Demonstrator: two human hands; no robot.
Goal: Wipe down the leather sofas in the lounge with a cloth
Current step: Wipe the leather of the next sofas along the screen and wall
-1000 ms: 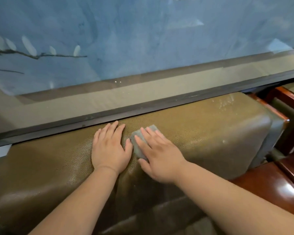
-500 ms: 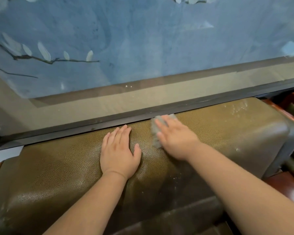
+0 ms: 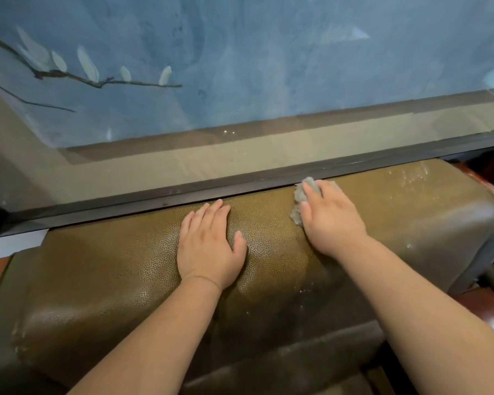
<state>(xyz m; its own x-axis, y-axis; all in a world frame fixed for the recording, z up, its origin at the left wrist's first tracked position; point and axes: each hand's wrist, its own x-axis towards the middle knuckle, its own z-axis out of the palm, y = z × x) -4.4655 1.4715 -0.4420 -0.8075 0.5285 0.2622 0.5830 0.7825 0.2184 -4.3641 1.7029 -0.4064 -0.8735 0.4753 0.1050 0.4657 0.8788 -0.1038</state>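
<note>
Head view: looking down on the top of a sofa (image 3: 126,269) back, olive-brown pebbled leather filling the lower half of the frame. Left hand (image 3: 208,246) lying flat on the leather at centre frame, fingers (image 3: 208,215) straight and close together, pointing toward the top of the frame, thumb spread out to the right, holding nothing. Right hand (image 3: 330,218) pressing down on a grey cloth (image 3: 298,202) right of centre, just beside the left hand but apart from it. Fingers of the right hand lying fairly straight over the cloth, pressing rather than pinching. Cloth bunched up, mostly hidden under the hand, poking out at the fingertips and along the hand's left side, resting on the sofa's top edge right against a dark frame rail (image 3: 154,199). Rail running across the frame from lower left to upper right, just above the sofa. Pale flecks and streaks showing on the leather at the upper right of the sofa. Blue painting (image 3: 268,67) with a thin branch and pale leaves filling the upper half. Glossy reddish wood (image 3: 491,315) showing at the right edge.
</note>
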